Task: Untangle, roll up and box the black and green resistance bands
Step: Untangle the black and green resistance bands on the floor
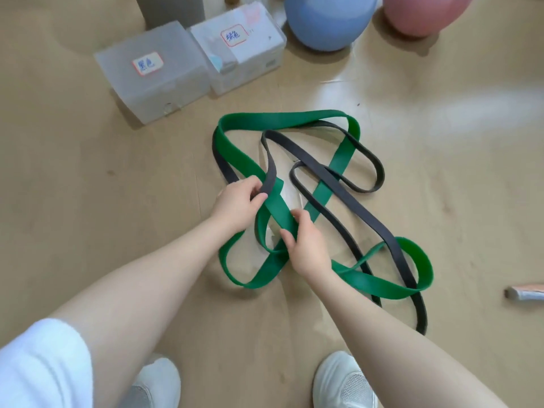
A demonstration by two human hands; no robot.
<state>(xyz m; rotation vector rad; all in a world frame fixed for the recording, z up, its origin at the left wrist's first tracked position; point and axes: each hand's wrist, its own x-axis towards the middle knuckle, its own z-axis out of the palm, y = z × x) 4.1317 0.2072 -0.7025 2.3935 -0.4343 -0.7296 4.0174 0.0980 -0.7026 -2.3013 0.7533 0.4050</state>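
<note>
In the head view, a wide flat green rubber resistance band and a narrower flat black rubber resistance band are seen lying tangled together on the tan floor, their loops crossing over and under one another. A strand of the black band is pinched between the thumb and curled fingers of the left hand, at the near left part of the tangle. A strand of the green band is gripped by the right hand, its fingers curled round it, just beside the left hand.

Beyond the tangle, two translucent plastic boxes with closed lids are set side by side on the floor, touching: the left labelled box and the right labelled box. Further beyond the tangle, a blue ball and a pink ball are seen. Nearer than the tangle, two white shoes are visible.
</note>
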